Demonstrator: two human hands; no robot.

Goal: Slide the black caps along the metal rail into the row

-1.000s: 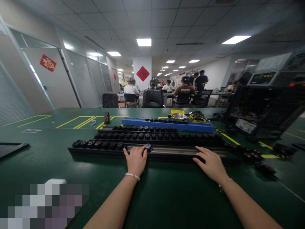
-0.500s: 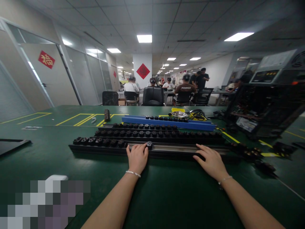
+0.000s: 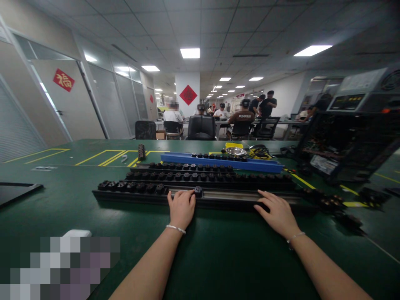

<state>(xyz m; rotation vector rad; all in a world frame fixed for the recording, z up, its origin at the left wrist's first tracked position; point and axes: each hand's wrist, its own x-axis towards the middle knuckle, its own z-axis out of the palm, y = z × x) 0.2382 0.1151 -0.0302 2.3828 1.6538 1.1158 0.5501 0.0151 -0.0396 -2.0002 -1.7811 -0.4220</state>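
A long black rail (image 3: 231,195) with a pale metal channel lies across the table in front of me. Several black blocks (image 3: 134,187) are lined up on its left half, and one single block (image 3: 198,191) stands apart near the middle. Between that row and the single block, my left hand (image 3: 181,210) rests over the rail with its fingers apart. Its tip nearest the single block is at that block's left side, seemingly touching. Farther right, my right hand (image 3: 278,212) hovers at or lies on the rail's near edge, thumb and fingers spread, holding nothing.
Behind are more black rails with blocks (image 3: 184,176) and a blue rail (image 3: 218,161). A metal bowl (image 3: 236,151) and cables stand beyond. Loose dark parts (image 3: 333,202) lie at right, near an open computer case (image 3: 331,141). People sit at tables in the background.
The whole view has shifted slightly down and right. Both hands and the single block keep nearly the same places along the rail.
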